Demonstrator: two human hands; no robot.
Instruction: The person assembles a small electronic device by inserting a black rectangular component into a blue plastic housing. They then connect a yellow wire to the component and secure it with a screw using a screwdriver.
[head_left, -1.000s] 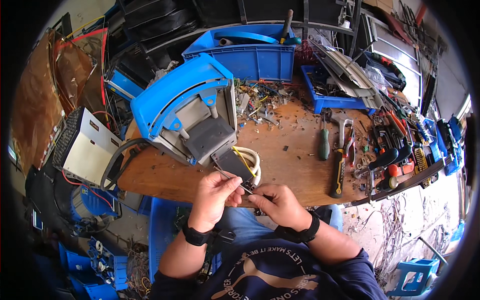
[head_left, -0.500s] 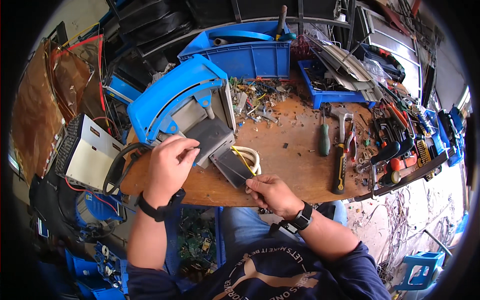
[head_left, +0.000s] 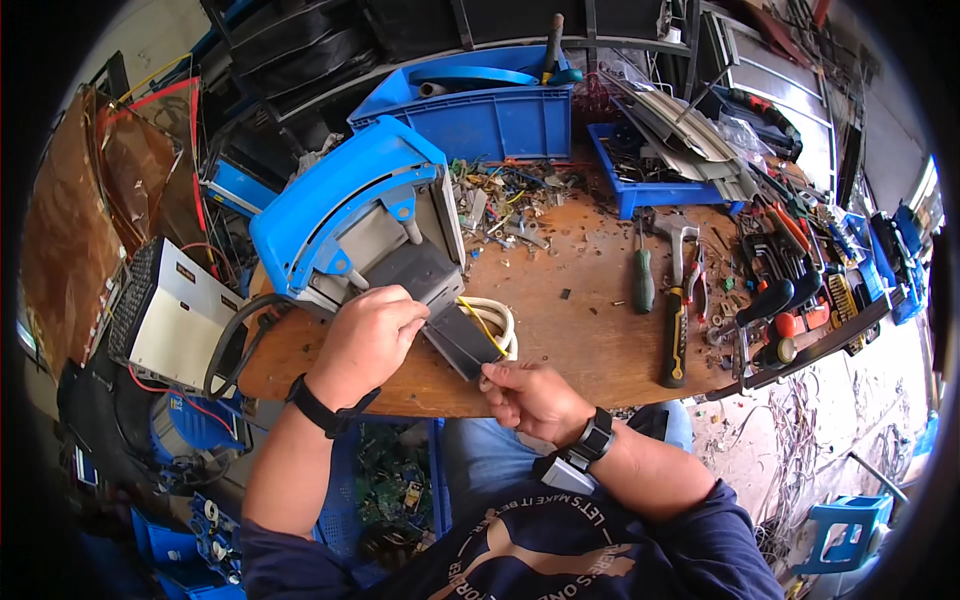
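The blue and grey machine (head_left: 360, 225) lies tipped on its side at the near left of the wooden workbench (head_left: 590, 330), its open grey underside turned toward the person. The left hand (head_left: 368, 335) is curled over the dark grey block (head_left: 415, 275) at the machine's lower edge, fingers folded down on it, pressing rather than gripping. Just beside it, at the table's front edge, the right hand (head_left: 530, 395) is closed in a pinch on the end of a dark flat plate (head_left: 462, 340) that sticks out from under the machine, with a loop of pale cable (head_left: 492, 320) and a thin yellow wire lying against it. To do this well, I would judge that the left hand should keep the housing from rocking, since it rests on a curved side and looks likely to roll. The right hand would do best to work the plate along its own length, not twist it, so the cable loop is not dragged or nicked. Whether the plate is fastened underneath cannot be told from here. The green-handled screwdriver (head_left: 643, 280) and the hammer (head_left: 678, 300) lie well apart to the right, within reach if a fastener turns up. Loose scrap (head_left: 500, 195) sits behind the machine, clear of both hands
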